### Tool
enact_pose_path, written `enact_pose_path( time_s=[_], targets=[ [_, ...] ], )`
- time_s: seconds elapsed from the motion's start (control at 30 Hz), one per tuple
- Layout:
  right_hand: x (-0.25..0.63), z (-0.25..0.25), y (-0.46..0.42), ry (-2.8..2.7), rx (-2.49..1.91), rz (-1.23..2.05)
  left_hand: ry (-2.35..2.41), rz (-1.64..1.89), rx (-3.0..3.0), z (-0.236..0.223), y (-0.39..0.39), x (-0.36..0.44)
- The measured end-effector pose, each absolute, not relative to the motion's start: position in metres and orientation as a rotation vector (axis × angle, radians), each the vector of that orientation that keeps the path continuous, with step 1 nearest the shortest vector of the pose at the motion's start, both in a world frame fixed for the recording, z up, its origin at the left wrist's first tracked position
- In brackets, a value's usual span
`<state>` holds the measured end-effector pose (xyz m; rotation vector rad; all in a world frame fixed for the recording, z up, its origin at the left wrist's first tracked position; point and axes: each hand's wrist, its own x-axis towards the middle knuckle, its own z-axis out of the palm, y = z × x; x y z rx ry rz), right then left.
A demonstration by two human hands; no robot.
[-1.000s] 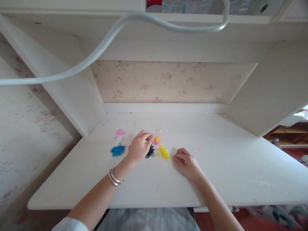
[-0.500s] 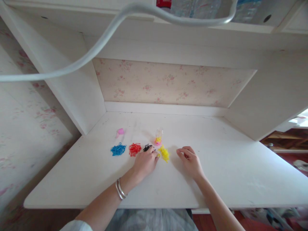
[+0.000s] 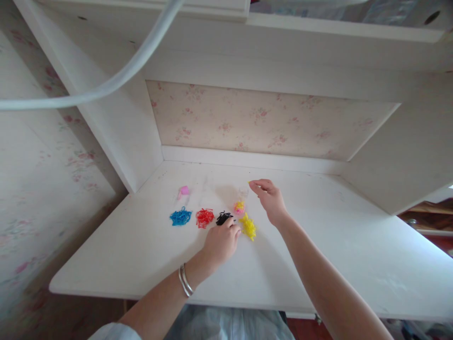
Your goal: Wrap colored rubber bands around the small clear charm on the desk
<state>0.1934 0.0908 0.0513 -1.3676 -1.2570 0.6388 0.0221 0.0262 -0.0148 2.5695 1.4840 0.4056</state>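
Small piles of tiny elastic bands lie in a row on the white desk (image 3: 318, 255): blue (image 3: 180, 216), red (image 3: 204, 217), black (image 3: 223, 217) and yellow (image 3: 248, 226). My left hand (image 3: 222, 243) rests on the desk with its fingertips closed against the edge of the black pile. My right hand (image 3: 270, 199) is raised just right of a small clear bottle (image 3: 240, 203) that holds yellow and pink bands. Its fingers pinch a tiny yellow band above the bottle's mouth.
A pink lid (image 3: 183, 191) lies behind the blue pile. The desk sits in a white hutch with side panels (image 3: 116, 118), a shelf overhead and a floral back wall (image 3: 262, 118). A pale cable (image 3: 106, 85) hangs across the upper left.
My right hand has lifted from beside the yellow pile up to the bottle, carrying a yellow band. My left hand moved from near the bottle down to the black pile.
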Motion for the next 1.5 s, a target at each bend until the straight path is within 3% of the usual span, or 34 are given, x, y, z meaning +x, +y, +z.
enact_pose_path(
  time_s=[0.67, 0.9, 1.23, 1.5],
  targets=[
    [0.195, 0.038, 0.098, -1.256, -1.392, 0.68, 1.452, 0.497, 2.49, -0.013, 0.028, 0.019],
    [0.21, 0.003, 0.058, -1.302, -1.479, 0.704, 1.342, 0.832, 2.376, -0.009, 0.036, 0.013],
    [0.22, -0.043, -0.007, -1.825, -1.541, 0.383, 1.242, 1.222, 2.204, 0.043, 0.083, 0.01],
    [0.221, -0.048, -0.008, -1.86, -1.589, 0.265, 1.359, 1.049, 2.508, 0.066, 0.106, 0.025]
  ],
)
